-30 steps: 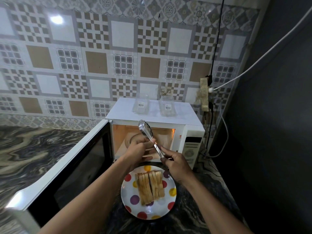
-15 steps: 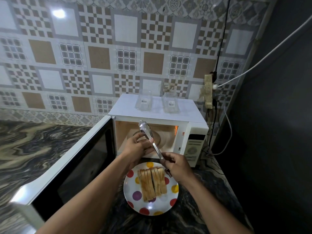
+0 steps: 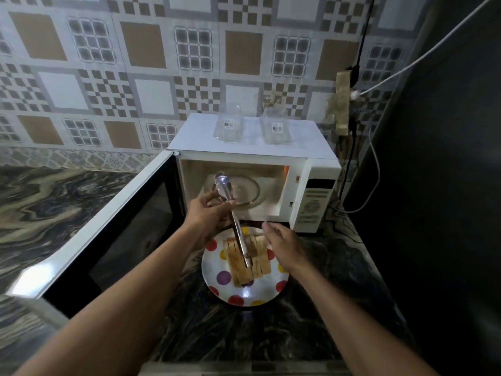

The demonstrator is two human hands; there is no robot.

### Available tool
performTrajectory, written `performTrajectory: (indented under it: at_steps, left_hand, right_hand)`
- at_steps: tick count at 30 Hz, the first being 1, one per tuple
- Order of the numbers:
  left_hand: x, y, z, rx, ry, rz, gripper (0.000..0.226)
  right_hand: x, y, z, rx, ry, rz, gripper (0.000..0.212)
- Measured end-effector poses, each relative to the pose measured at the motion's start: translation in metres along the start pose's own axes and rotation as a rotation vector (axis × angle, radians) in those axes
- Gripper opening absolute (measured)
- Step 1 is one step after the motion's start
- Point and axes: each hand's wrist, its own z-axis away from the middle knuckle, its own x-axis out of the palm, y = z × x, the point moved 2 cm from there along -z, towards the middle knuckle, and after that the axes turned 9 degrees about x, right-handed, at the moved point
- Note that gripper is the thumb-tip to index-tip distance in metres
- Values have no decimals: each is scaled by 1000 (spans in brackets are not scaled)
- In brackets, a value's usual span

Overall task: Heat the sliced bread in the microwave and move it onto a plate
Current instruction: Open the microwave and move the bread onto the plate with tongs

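Sliced bread [image 3: 248, 260] lies in a row on the polka-dot plate [image 3: 217, 270], directly below both hands and in front of the open microwave [image 3: 311, 161].

Left hand [image 3: 208, 217]: closed around the metal tongs [image 3: 234, 219] near their head. The scalloped tips point up and away from the hand toward the oven cavity; the handle end slopes down over the bread, toward the right hand.

Right hand [image 3: 283, 244]: free of the tongs, fingers loosely spread, hovering just beside the handle end and above the right edge of the plate. It grasps nothing.

Step in hand, as a judgement: the bread is already on the plate, so the transfer appears complete or nearly so. The tongs are now carried by the left hand alone.

Next move, as a judgement: set the tongs down clear of the plate, then swing the microwave door [image 3: 113, 229], which stands wide open to the left of the left forearm, shut. The freed right hand is well placed to steady or lift the plate.

Beyond the hands, the glass turntable [image 3: 244, 188] inside the lit cavity carries nothing visible. Two clear containers [image 3: 227, 127] stand on the microwave top.

Surface: dark veined stone counter [image 3: 244, 335]. Behind it, a patterned tile wall [image 3: 135, 63]; to the right, cables run down to a wall socket [image 3: 343, 104] beside a dark panel.
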Motion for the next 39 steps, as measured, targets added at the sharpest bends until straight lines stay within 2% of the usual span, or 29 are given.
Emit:
performTrajectory:
  at_steps: [4,11,15,17,18,21,22,25,31,34,36,39]
  left_hand:
    - [-13,-16,0,-32,17,-195,33]
    - [-32,-53,-7,-133,125,-481,29]
    - [-38,-74,-8,-188,156,-571,32]
    - [-41,-82,-7,-203,156,-668,25]
    - [-43,-89,-7,-213,151,-721,28]
    - [-52,-124,-20,-195,130,-804,67]
    - [-48,-123,-16,-191,125,-841,66]
    - [-37,-114,-3,-158,117,-953,42]
    - [-44,-125,-2,-168,194,-937,49]
    - [-50,-122,-1,-193,226,-881,31]
    - [-59,-121,1,-151,254,-925,28]
    - [-68,-121,9,-127,184,-1007,35]
  right_hand:
    - [4,23,-12,66,31,211,50]
    - [4,71,-45,86,15,631,59]
    - [6,95,-57,23,-6,819,62]
    - [11,104,-60,9,-57,845,60]
    - [13,107,-61,17,-82,849,60]
    - [16,117,-62,28,-107,861,63]
    - [17,119,-62,21,-103,870,65]
    - [17,120,-63,19,-97,899,71]
    - [15,125,-68,-8,-75,873,67]
    - [13,124,-69,-28,-64,818,62]
    - [12,119,-68,-24,-53,765,59]
    - [9,113,-68,-17,13,792,58]
